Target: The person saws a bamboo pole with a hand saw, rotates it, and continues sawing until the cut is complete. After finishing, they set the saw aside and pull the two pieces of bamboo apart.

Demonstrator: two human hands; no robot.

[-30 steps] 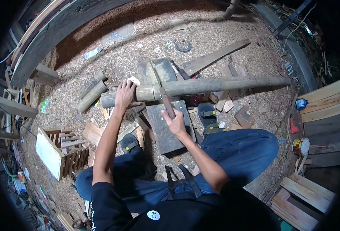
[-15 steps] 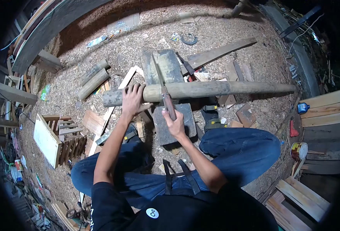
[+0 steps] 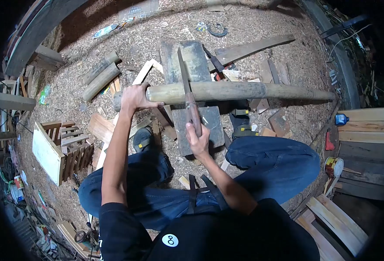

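A long bamboo pole (image 3: 227, 90) lies sideways in front of me, across a worn board (image 3: 170, 65) and close to a dark wooden block (image 3: 214, 124). My left hand (image 3: 135, 98) is closed over the pole near its left end, thumb stretched along it. In my right hand (image 3: 197, 140) is the wooden handle of a handsaw, fingers wrapped round it. The handsaw's blade (image 3: 183, 69) crosses the pole to the right of my left hand and points away from me. How deep the blade sits in the bamboo cannot be made out.
Two short bamboo pieces (image 3: 101, 81) lie at the left on shavings. A slatted wooden crate (image 3: 48, 152) stands nearer me. Beyond the pole are a long plank (image 3: 257, 51) and a dark-handled tool (image 3: 213, 60). A paint can (image 3: 334, 167) stands at the right. My legs flank the block.
My left hand has slid left along the pole towards its end. The saw still lies across the pole in my right hand. The view has tilted slightly.
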